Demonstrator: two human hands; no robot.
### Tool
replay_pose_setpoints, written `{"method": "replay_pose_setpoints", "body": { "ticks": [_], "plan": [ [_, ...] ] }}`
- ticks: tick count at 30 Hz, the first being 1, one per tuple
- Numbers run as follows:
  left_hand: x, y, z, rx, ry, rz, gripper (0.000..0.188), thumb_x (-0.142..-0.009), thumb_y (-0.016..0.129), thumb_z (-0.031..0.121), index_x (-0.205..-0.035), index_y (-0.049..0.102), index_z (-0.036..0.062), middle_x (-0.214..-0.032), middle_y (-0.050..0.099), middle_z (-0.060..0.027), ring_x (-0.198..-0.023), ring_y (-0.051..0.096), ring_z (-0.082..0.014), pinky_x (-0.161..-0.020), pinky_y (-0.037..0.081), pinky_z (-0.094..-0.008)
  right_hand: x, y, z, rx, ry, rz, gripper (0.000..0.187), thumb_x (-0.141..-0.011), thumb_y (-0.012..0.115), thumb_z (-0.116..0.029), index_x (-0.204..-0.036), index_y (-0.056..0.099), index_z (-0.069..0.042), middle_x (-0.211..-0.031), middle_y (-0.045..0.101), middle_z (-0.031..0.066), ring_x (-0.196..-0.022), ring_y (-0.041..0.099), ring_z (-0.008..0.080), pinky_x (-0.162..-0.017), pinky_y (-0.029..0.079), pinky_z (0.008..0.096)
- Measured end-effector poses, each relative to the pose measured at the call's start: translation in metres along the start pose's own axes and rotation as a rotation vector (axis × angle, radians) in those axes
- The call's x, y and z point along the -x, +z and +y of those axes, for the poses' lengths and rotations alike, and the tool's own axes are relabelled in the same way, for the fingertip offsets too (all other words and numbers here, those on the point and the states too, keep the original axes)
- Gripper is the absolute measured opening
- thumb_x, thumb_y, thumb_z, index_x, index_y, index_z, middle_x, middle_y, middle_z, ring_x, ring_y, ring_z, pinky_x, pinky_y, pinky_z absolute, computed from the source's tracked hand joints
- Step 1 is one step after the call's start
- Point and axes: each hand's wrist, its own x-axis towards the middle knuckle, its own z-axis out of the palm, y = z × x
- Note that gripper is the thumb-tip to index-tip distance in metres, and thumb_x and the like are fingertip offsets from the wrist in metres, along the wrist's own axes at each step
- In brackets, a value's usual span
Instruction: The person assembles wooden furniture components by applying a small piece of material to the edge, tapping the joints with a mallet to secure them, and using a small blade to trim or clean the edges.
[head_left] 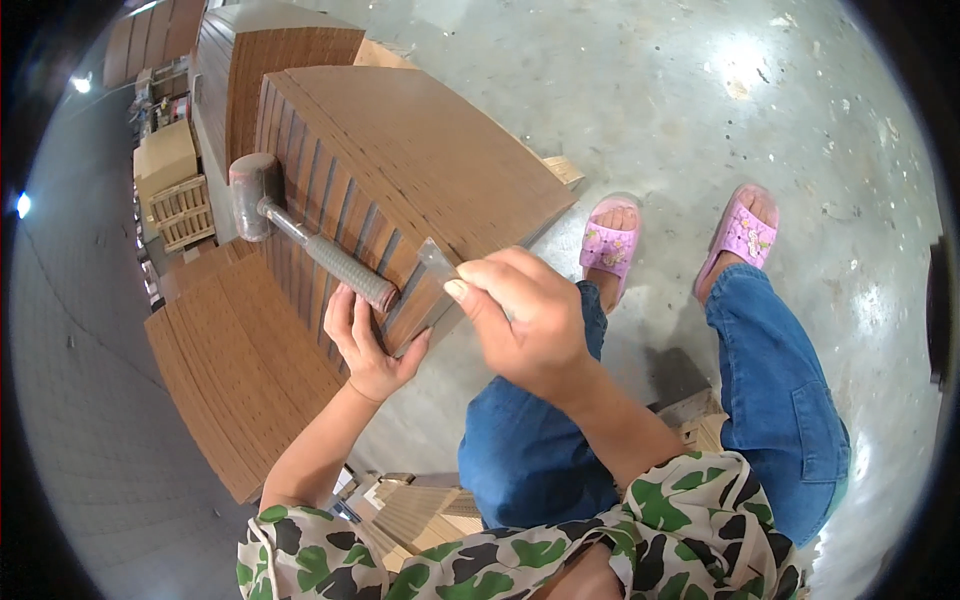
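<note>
My right hand is closed in a pinch on a small, thin, greyish flat blade. The blade's far end meets the near edge of a stack of brown boards. On the stack's side, which shows dark parallel grooves, my left hand rests near the corner with its fingers stretched and its thumb apart. Just beyond those fingers lies a mallet with a dirty, worn head and a ribbed grey grip, its handle end close to my left fingertips.
Another brown board stack stands to the left, and one more behind. Wooden pallets and cartons are at the far left. My feet in pink slippers stand on the grey floor at right. Slatted wood lies below.
</note>
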Motion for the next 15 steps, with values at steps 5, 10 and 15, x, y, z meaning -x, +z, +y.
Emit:
{"method": "replay_pose_setpoints", "body": {
  "ticks": [5, 10, 15],
  "plan": [
    [0.006, -0.001, -0.002, 0.028, -0.025, -0.057, 0.095, -0.061, 0.08, 0.023, -0.136, 0.028, -0.0026, -0.135, 0.026, -0.0261, -0.123, 0.032, -0.0413, -0.1, 0.031, -0.0483, 0.006, -0.005, 0.041, -0.054, 0.03, 0.107, 0.011, -0.078, 0.068, 0.001, -0.085, 0.061, 0.004, -0.077, 0.062, 0.0133, -0.063, 0.058, 0.0185, -0.057, 0.046, 0.0262],
    [0.009, -0.005, -0.003, 0.034, -0.038, -0.082, 0.097, -0.063, 0.08, 0.018, -0.139, 0.022, -0.001, -0.137, 0.022, -0.0269, -0.124, 0.031, -0.041, -0.099, 0.031, -0.0473, 0.02, -0.054, 0.17, -0.192, 0.497, 0.208, 0.015, -0.087, 0.065, -0.014, -0.089, 0.065, 0.001, -0.072, 0.055, -0.0055, -0.064, 0.045, 0.0028, -0.059, 0.037, 0.0191],
    [0.007, 0.004, -0.002, 0.07, -0.014, -0.063, 0.097, -0.063, 0.08, 0.018, -0.139, 0.022, -0.0007, -0.137, 0.021, -0.0258, -0.125, 0.029, -0.0397, -0.101, 0.03, -0.0461, 0.029, -0.083, 0.26, 0.151, 0.564, 0.428, 0.018, -0.086, 0.064, -0.016, -0.085, 0.065, 0.002, -0.07, 0.062, 0.0038, -0.061, 0.054, 0.009, -0.056, 0.042, 0.0251]
  ]
}}
